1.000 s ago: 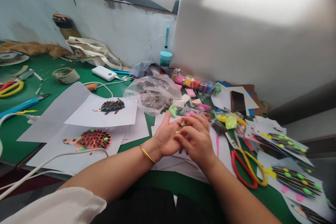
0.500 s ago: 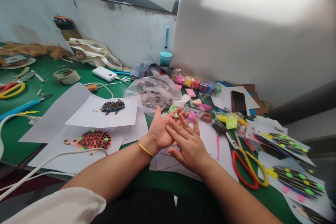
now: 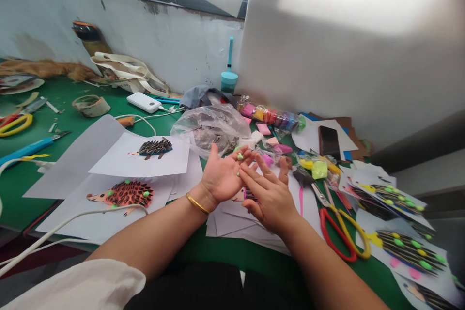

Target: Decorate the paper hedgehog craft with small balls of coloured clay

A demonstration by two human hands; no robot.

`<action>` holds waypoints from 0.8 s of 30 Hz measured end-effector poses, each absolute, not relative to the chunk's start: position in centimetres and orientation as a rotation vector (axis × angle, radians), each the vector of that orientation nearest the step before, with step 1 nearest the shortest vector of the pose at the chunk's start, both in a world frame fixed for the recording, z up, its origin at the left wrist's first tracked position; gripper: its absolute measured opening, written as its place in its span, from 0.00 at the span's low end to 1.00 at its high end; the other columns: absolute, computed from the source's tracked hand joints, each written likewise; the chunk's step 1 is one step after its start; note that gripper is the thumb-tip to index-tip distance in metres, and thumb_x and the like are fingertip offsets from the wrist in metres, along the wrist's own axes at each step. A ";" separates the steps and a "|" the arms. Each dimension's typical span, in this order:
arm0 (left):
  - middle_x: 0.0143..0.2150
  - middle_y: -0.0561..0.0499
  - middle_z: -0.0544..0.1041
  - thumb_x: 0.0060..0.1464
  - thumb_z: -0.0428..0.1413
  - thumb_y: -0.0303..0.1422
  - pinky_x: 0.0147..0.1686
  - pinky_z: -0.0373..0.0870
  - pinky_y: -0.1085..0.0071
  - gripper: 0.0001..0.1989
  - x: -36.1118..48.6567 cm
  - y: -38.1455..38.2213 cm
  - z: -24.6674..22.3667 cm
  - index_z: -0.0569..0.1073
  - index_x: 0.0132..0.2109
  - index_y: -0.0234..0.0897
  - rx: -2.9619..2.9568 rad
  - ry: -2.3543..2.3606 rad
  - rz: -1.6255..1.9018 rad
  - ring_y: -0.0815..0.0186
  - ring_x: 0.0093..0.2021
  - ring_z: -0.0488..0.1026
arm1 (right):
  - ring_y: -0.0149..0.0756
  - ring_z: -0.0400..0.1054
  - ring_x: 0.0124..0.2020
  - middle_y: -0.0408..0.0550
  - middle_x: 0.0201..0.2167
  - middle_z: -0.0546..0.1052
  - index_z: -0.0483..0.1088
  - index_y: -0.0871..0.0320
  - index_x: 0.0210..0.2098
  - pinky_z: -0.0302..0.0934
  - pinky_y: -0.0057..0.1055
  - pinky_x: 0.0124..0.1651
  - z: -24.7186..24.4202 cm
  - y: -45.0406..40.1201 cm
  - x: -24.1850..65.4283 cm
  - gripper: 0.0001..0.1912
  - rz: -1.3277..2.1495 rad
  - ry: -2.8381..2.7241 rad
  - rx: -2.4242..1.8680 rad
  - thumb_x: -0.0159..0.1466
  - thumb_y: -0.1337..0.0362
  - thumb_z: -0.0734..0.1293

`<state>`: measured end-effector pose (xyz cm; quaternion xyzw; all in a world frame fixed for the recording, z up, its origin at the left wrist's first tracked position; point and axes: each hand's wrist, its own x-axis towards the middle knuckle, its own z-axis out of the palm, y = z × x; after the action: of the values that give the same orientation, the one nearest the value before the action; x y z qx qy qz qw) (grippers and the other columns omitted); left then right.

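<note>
My left hand [image 3: 223,174] lies palm up over the table, fingers stretched out. Small light green clay bits [image 3: 240,156] rest on its fingers, and another green clay ball [image 3: 238,173] shows at the right fingertips. My right hand [image 3: 274,198] is palm down with fingers extended, its tips over the left palm. Beneath both hands is a stack of white paper [image 3: 232,223], whose top sheet bears a partly hidden hedgehog picture [image 3: 240,195] with a pink edge. A clear plastic bag [image 3: 214,131] of dark seeds sits just beyond the left fingers.
Red-and-yellow-handled scissors [image 3: 339,230] lie to the right, near finished hedgehog pictures [image 3: 410,247]. Clay packets [image 3: 319,169] and a phone [image 3: 329,141] are behind them. More hedgehog sheets [image 3: 123,193], a white cable [image 3: 72,225] and a blue cutter [image 3: 29,150] occupy the left.
My right hand has drawn back slightly to the right and its fingers have spread. More of the green clay and of the hedgehog picture below now shows.
</note>
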<state>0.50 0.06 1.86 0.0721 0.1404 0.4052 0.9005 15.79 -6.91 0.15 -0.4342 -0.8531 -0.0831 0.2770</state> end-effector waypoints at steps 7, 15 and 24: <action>0.48 0.35 0.77 0.60 0.37 0.62 0.53 0.70 0.61 0.41 0.7 -0.3 1.8 0.71 0.55 0.29 0.099 0.355 0.752 0.55 0.50 0.75 | 0.50 0.48 0.73 0.50 0.68 0.63 0.56 0.58 0.69 0.18 0.56 0.74 -0.2 -6.2 16.0 0.39 -0.235 -2.369 -1.153 0.70 0.39 0.49; 0.48 0.36 0.77 0.60 0.37 0.62 0.54 0.69 0.59 0.41 0.6 0.1 1.3 0.70 0.57 0.30 0.077 0.339 0.784 0.54 0.50 0.76 | 0.51 0.44 0.73 0.45 0.67 0.65 0.58 0.56 0.68 0.15 0.60 0.72 -0.3 -6.5 15.8 0.36 -0.246 -2.443 -1.093 0.71 0.40 0.50; 0.46 0.35 0.77 0.60 0.37 0.62 0.52 0.71 0.60 0.42 0.8 0.0 1.2 0.70 0.56 0.27 0.089 0.349 0.787 0.54 0.48 0.76 | 0.51 0.46 0.73 0.48 0.64 0.69 0.59 0.55 0.68 0.16 0.60 0.72 -0.1 -6.6 15.7 0.35 -0.185 -2.404 -1.074 0.71 0.41 0.52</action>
<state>0.78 0.03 1.17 0.0429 0.1690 0.3812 0.9079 15.68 -6.60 -0.11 -0.3942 -0.8823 -0.0678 0.2482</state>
